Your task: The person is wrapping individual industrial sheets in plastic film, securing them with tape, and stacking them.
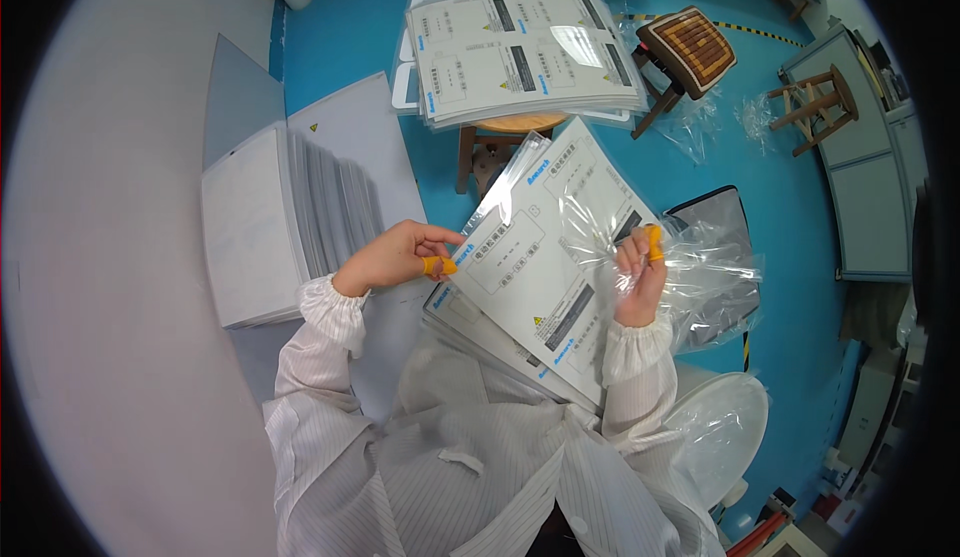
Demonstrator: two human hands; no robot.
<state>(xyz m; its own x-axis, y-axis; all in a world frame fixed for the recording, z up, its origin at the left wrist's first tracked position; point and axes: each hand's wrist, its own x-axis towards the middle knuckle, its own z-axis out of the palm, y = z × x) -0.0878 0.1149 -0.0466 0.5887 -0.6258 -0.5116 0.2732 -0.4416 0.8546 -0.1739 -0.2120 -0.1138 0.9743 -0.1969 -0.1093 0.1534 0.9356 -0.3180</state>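
The right hand (642, 275) closes its fingers on clear film (708, 275) beside the printed sheet (530, 257), which lies aslant over a stack (472, 329), while the left hand (395, 257) meets its left corner, fingers half-curled, grip indeterminate.

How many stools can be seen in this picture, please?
3: one stool under the far stack of sheets, a cushioned stool to its right, and a plain wooden stool farther right. Others may be hidden.

slanted printed sheet (515, 272), crumpled clear film (700, 272)
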